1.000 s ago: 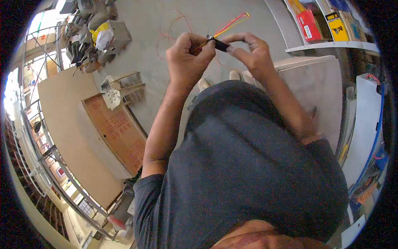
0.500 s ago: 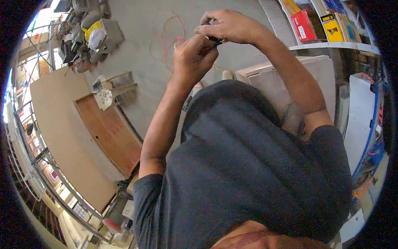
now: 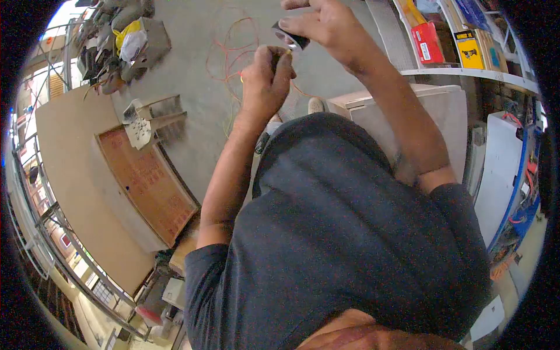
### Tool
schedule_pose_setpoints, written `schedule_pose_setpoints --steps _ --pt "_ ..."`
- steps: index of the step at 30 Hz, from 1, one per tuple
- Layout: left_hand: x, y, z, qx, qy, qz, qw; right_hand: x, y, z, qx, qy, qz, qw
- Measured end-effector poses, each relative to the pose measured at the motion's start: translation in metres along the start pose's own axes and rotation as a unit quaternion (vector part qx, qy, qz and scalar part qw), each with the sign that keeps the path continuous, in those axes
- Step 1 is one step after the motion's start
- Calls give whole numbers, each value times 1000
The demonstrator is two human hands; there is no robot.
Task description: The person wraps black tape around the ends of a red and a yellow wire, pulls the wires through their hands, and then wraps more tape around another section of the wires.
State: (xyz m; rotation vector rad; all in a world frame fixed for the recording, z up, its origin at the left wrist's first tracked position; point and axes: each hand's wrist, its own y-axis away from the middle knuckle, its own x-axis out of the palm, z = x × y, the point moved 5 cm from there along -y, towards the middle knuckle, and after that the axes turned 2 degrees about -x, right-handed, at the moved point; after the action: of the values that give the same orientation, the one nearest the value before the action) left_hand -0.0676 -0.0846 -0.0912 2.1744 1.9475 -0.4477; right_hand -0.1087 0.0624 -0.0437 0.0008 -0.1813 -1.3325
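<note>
Out in front of me, above the floor, my right hand pinches a black roll that looks like electrical tape, its round opening turned partly toward my left hand. Just below and to the left, my left hand is closed with thumb and fingers pressed together. An orange cord comes out beside it, and a small yellowish tip shows by the fingertips. The fingers hide most of what the left hand grips. The roll is close to the left fingertips.
Loops of orange cord lie on the concrete floor. A pale cabinet stands at my right, beneath a shelf with red and yellow boxes. To the left are a large tan board, a brown panel and a grey bin.
The hands, earlier together, have moved apart. My right hand went up and slightly right, bringing the black roll into plain sight; my left hand shifted slightly left.
</note>
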Motion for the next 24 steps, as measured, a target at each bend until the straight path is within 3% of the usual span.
schedule_pose_setpoints --steps 4,6,10,13,15,16,18,19,21,23,24 --pt "-13 -7 -13 -4 -100 26 995 3 31 6 -62 73 1 995" --pt "-23 -9 -17 -70 9 -24 997 -3 44 -8 -47 33 -11 998" --pt "-19 -8 -19 -66 89 24 994 -5 51 -46 -18 -42 -2 999" --pt "-24 -9 -25 -53 36 19 998 -7 49 -56 -26 -88 -14 996" --pt "-24 -8 -31 -49 18 17 998 -14 48 -44 -143 16 -57 988" --pt "-25 -6 -31 -49 -1 14 999 -17 49 -43 -145 14 -53 988" --pt "-26 -5 -29 -54 -5 13 998 -21 55 -36 -131 194 -22 972" --pt "-25 -5 -26 -59 -6 16 998 -23 58 -21 -133 195 -19 972" --pt "-19 -3 -17 -26 -42 2 999 -25 61 -1 -14 296 57 953" --pt "-15 1 -20 7 -78 -5 997 -33 54 10 -66 276 16 959" --pt "-11 3 -23 17 -101 4 995 -34 48 27 -156 329 -16 931"
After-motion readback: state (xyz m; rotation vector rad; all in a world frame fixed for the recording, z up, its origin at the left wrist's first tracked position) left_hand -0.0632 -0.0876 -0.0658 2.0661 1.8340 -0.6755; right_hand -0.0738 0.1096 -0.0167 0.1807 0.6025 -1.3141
